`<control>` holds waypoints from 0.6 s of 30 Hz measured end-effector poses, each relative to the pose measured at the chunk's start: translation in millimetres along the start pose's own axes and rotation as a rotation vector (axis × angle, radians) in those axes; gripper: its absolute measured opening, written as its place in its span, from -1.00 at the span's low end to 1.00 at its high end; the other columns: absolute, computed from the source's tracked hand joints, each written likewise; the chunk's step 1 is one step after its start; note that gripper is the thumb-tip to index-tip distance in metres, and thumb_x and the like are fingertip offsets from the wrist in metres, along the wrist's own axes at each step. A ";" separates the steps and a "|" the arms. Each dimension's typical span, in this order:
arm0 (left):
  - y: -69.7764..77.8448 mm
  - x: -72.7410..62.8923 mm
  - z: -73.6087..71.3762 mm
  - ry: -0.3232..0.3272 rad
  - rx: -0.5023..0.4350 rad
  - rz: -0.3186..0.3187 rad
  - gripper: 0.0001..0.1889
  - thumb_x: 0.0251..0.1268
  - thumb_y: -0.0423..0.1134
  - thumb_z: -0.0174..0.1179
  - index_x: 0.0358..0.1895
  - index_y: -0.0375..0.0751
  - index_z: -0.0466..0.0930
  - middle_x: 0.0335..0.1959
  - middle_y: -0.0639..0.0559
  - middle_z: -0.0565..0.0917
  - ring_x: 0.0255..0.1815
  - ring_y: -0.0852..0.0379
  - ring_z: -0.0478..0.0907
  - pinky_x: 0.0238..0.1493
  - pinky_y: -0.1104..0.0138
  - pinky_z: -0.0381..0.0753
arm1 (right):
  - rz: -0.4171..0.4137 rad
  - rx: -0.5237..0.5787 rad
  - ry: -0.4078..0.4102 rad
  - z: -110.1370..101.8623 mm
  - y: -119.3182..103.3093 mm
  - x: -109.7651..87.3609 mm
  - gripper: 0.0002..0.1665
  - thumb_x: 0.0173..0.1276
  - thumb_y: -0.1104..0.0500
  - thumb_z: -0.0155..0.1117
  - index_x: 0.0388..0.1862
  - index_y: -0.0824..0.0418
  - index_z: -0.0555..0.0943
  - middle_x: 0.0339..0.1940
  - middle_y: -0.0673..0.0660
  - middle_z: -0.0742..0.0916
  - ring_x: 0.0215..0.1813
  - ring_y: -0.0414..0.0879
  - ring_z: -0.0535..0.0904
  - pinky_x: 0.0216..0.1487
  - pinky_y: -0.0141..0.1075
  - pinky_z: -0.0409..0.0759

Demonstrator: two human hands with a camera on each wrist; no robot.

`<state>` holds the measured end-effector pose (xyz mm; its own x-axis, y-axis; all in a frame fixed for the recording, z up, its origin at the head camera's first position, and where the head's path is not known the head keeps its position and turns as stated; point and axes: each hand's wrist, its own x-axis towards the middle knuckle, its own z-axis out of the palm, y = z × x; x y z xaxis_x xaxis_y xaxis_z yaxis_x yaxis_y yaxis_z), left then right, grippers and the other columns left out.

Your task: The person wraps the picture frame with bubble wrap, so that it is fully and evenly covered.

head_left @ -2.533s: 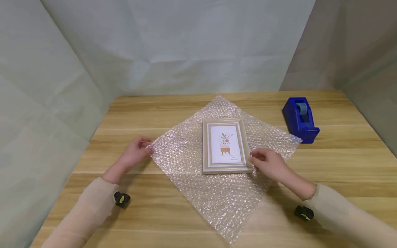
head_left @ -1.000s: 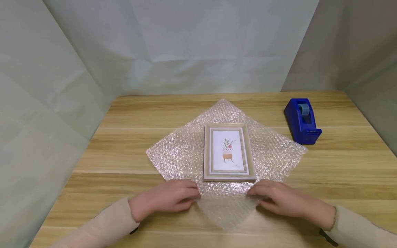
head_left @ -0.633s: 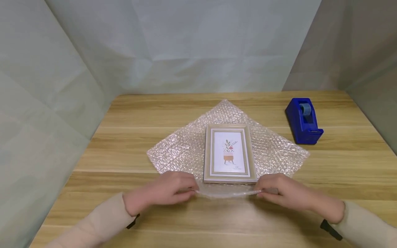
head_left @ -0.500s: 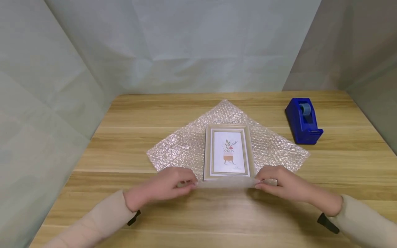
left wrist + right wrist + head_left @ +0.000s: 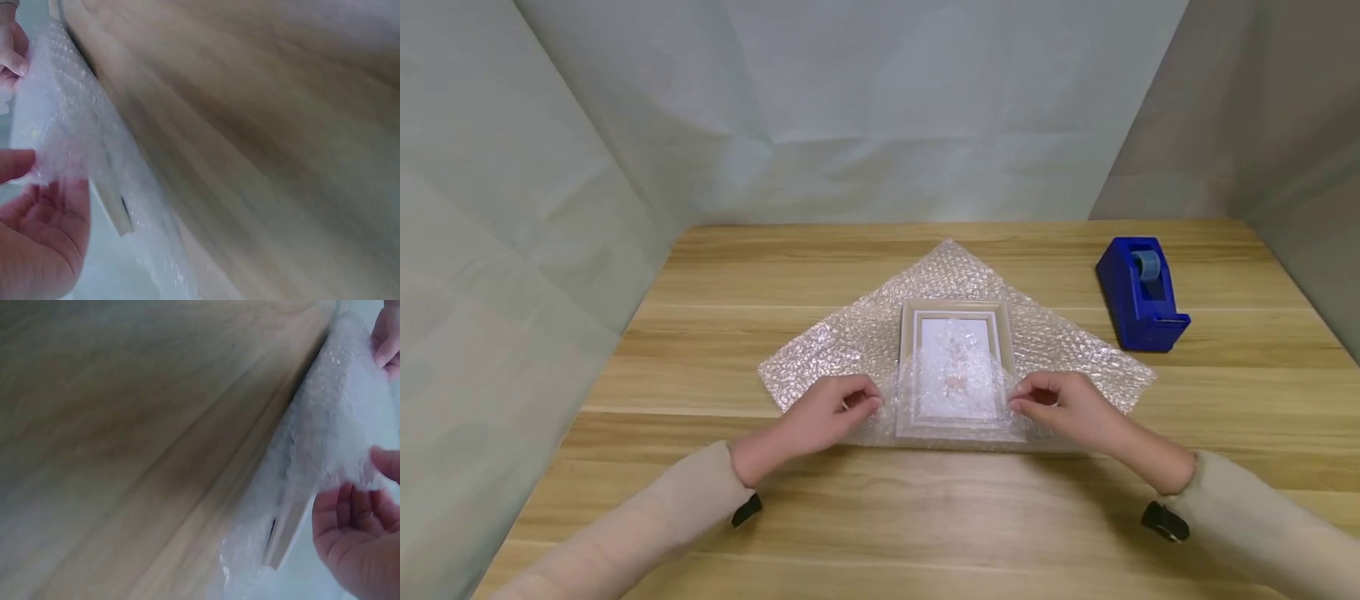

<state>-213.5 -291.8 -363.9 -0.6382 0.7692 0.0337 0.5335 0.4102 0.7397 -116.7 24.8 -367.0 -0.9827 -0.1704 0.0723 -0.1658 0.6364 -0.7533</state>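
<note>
A picture frame [image 5: 957,307] with a pale wooden border lies face up on a sheet of bubble wrap [image 5: 835,346] in the head view. The near corner of the sheet is folded over the frame's lower part, blurring the printed picture beneath. My left hand [image 5: 829,412] pinches this flap at its left side, thumb against fingers. At the flap's right side, my right hand [image 5: 1078,412] pinches it the same way. Both wrist views show the bubble wrap [image 5: 62,106] held between thumb and fingers, with the frame's edge [image 5: 290,534] under it.
A blue tape dispenser [image 5: 1138,296] with a roll of clear tape stands at the back right, near the sheet's right corner. The wooden table [image 5: 925,525] runs back to pale cloth walls [image 5: 887,125].
The left hand let go of the left corner, the right hand left the frame. Both took the near part of the bubble wrap, lifted it and folded it away from me over the frame.
</note>
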 end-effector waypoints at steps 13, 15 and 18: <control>7.3 12.4 17.1 0.063 0.162 -0.213 -0.91 0.23 -0.35 0.16 -0.40 -0.27 0.61 -0.62 0.08 0.53 -0.63 0.27 0.32 -0.61 0.47 0.37 | 0.094 -0.157 0.064 14.3 -6.0 3.1 -0.91 0.16 0.35 0.32 -0.49 0.24 0.59 -0.59 -0.03 0.60 -0.53 -0.27 0.40 -0.53 -0.45 0.47; 9.5 12.7 18.2 0.069 0.173 -0.223 -0.92 0.22 -0.36 0.16 -0.40 -0.28 0.60 -0.62 0.06 0.53 -0.64 0.26 0.34 -0.62 0.47 0.39 | 0.082 -0.184 0.074 16.1 -7.2 4.2 -0.89 0.13 0.37 0.32 -0.52 0.24 0.58 -0.60 -0.01 0.59 -0.53 -0.25 0.41 -0.53 -0.44 0.48; 12.2 12.9 20.2 0.077 0.202 -0.225 -0.92 0.22 -0.37 0.17 -0.41 -0.28 0.57 -0.64 0.06 0.51 -0.66 0.25 0.33 -0.65 0.47 0.37 | 0.054 -0.244 0.101 19.0 -10.2 4.7 -0.87 0.08 0.41 0.31 -0.55 0.25 0.55 -0.60 0.00 0.57 -0.52 -0.22 0.40 -0.51 -0.41 0.47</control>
<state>-204.0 -267.0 -368.0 -0.7890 0.6115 -0.0594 0.4683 0.6611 0.5862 -118.1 3.2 -371.3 -0.9919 -0.0635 0.1102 -0.1160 0.8070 -0.5790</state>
